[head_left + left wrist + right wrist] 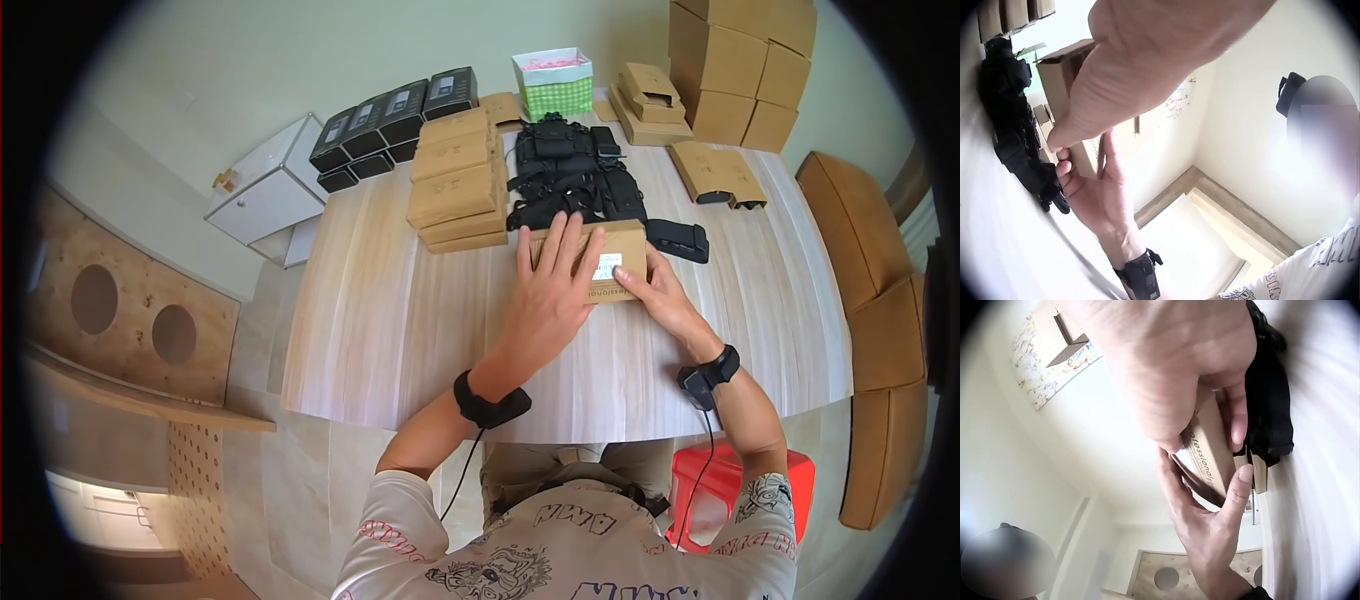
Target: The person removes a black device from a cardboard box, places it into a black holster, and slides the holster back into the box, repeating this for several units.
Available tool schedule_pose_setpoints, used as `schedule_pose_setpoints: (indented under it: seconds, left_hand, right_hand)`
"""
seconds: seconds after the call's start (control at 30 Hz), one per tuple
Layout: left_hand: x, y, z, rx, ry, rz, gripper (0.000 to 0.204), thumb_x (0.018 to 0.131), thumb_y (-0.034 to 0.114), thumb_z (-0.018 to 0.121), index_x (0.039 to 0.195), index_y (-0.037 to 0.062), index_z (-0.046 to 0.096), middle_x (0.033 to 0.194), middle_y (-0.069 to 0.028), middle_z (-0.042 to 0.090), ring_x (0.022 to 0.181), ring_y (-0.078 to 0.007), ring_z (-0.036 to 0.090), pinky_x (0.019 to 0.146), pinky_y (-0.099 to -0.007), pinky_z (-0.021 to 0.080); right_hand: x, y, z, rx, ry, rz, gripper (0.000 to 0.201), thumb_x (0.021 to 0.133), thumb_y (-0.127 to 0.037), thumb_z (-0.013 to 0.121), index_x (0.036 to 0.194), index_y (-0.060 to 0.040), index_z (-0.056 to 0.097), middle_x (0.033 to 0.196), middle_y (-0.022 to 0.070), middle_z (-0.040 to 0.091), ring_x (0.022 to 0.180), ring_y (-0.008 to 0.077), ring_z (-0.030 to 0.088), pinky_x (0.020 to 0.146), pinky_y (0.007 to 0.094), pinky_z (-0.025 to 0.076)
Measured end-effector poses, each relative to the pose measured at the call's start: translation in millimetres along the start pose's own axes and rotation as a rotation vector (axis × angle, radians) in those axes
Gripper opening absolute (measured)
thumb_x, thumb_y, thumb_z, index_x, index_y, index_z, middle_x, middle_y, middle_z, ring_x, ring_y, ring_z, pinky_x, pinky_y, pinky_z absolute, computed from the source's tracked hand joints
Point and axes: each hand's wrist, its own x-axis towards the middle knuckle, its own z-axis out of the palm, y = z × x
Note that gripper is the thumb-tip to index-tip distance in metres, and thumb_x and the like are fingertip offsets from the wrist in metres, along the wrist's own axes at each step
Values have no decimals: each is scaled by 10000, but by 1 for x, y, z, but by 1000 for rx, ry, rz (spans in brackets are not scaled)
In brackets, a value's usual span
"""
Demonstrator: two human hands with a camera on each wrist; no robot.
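Note:
A small brown cardboard box (pixel 625 240) with a white label and printed lettering stands between both hands over the table. My left hand (pixel 550 285) spans the box's left part, fingers spread on its face; in the right wrist view, the left thumb (pixel 1238 487) and fingers hold opposite sides of the box (pixel 1210 447), beside a lifted flap. My right hand (pixel 672 298) grips the right end, thumb on the face near the label and fingers behind. Just beyond the box lies a pile of black strapped gear (pixel 565 165), with a black strapped piece (pixel 678 238) to the right.
Brown boxes (pixel 455 175) are stacked on the left, with black boxes (pixel 400 115) behind. A green checked bin (pixel 555 85) stands at the back. Flat boxes (pixel 715 172) and tall cartons (pixel 735 75) occupy the right back. A red stool (pixel 790 490) is below the near table edge.

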Motion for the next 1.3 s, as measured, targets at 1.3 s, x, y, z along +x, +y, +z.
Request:
schedule_pose_setpoints:
  seconds: [1.3]
  left_hand:
    - [20, -33, 45, -309, -193, 219, 816, 834, 295, 884, 1502, 3, 518, 1546, -247, 496, 1479, -419, 444, 1251, -537, 322]
  right_hand:
    - [6, -11, -124, -1285, 120, 39, 498, 848, -197, 817, 1271, 7, 650, 1196, 213, 675, 1143, 414, 638, 1015, 469, 508]
